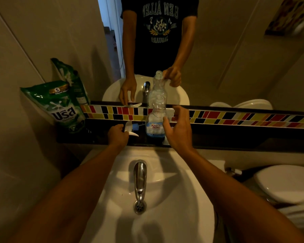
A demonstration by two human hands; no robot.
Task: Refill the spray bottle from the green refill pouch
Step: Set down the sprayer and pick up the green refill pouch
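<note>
Clear, capless spray bottle (155, 120) stands seemingly near-empty; left hand (117, 135) grips its sprayer head (131, 128), right hand (178, 130) spread wide.

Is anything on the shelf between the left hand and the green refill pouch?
Nothing visible. The left hand holds the removed spray head, and bare dark shelf lies between it and the green refill pouch leaning at the far left. The open spray bottle stands on the opposite side.

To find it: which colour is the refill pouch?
Green with white lettering, head view: pouch.
</note>
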